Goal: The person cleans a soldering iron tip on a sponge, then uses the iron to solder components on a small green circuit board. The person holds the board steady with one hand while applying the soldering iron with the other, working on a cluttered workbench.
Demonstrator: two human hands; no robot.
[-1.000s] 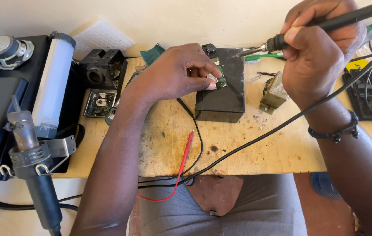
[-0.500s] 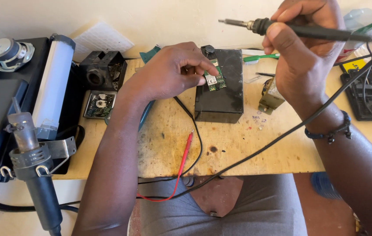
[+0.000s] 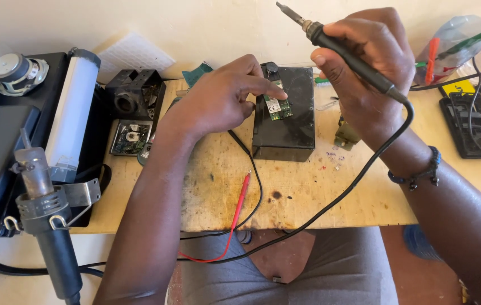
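Head view: iron lifted clear, board pinned on battery block.

Left hand [image 3: 218, 101] pinches the small green circuit board [image 3: 278, 106] flat on the black block [image 3: 285, 127], 12 o'clock on the tabletop [image 3: 308, 192]. Right hand [image 3: 367, 62] is closed around the soldering iron [image 3: 336, 48], tip pointing to 10 o'clock. Risks: hot tip near the fingertips; its cable [image 3: 331, 206] could snag and drag the red probe [image 3: 240, 197].

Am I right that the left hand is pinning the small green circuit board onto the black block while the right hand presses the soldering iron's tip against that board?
Not quite. The head view shows the right hand holding the soldering iron raised, its tip pointing up and away, clear of the small green circuit board. The left hand does pin that board onto the black block.
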